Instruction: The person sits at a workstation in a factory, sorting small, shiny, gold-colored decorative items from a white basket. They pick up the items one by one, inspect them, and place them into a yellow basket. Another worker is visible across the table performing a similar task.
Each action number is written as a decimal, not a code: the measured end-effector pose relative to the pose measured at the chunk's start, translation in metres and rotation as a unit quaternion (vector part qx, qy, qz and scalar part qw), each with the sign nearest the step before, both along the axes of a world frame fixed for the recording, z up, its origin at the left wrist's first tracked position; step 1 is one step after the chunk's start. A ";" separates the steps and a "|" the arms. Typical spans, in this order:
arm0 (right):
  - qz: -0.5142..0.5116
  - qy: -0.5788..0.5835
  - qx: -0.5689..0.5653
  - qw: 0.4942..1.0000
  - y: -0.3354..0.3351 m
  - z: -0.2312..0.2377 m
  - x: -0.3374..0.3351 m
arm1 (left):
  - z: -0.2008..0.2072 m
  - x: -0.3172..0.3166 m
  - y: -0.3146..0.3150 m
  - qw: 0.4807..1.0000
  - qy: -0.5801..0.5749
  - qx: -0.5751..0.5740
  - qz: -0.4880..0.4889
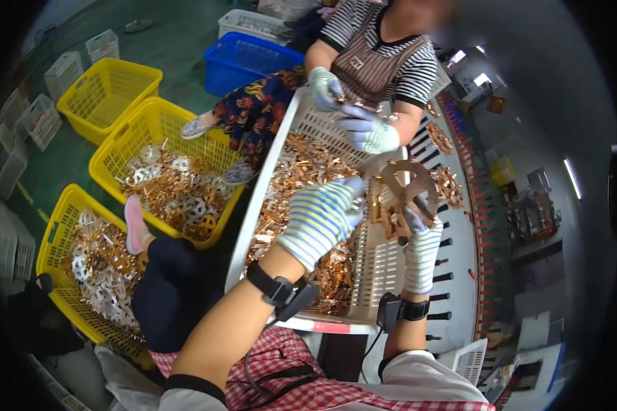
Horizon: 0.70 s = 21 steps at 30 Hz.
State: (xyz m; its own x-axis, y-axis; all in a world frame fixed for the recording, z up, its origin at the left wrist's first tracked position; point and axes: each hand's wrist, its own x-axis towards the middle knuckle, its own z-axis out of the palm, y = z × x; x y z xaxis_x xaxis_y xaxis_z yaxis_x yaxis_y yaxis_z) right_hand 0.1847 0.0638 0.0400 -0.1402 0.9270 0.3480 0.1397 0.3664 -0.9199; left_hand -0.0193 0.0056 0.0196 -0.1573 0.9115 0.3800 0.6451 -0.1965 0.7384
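My left hand (322, 216) wears a striped knit glove and grips one side of a copper-coloured stamped metal frame (401, 192), a round piece with spokes. My right hand (421, 236), gloved the same way, pinches the frame's lower right edge. Both hold it above a white slotted tray (380, 274) filled with small copper parts (298, 178). Black bands sit on both my wrists.
Across the tray a person in a striped top handles parts with gloved hands (367, 130). Yellow baskets (151, 130) of copper and white scrap stand on the green floor at left, with a blue crate (243, 58) and white crates behind. A grey slotted bench (459, 233) runs along the right.
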 end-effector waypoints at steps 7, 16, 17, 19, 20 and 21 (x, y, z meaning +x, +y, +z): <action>0.159 -0.041 -0.216 0.963 -0.006 0.001 0.014 | -0.016 0.004 0.013 0.990 -0.129 0.039 0.034; 0.195 0.020 -0.170 0.966 -0.001 0.007 -0.007 | -0.009 0.013 0.002 0.632 -0.763 -0.086 -0.101; 0.198 0.008 -0.100 0.975 -0.013 -0.001 -0.009 | -0.009 0.016 0.002 0.620 -0.768 -0.089 -0.132; 0.147 0.013 -0.041 0.988 -0.031 -0.004 -0.016 | -0.006 0.030 -0.001 0.698 -0.687 -0.123 -0.160; 0.084 0.041 -0.066 0.993 -0.015 -0.016 -0.010 | -0.004 0.032 -0.001 0.747 -0.621 -0.145 -0.187; 0.090 0.105 -0.110 0.984 -0.015 -0.006 -0.014 | -0.007 0.027 0.002 0.797 -0.534 -0.177 -0.220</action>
State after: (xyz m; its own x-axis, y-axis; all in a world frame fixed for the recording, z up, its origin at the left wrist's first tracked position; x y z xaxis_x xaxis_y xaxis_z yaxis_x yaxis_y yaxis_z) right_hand 0.1706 0.0490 0.0342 -0.2548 0.9501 0.1802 -0.1099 0.1567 -0.9815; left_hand 0.0074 0.0072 0.0124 0.1466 0.9879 -0.0500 -0.4620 0.1131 0.8796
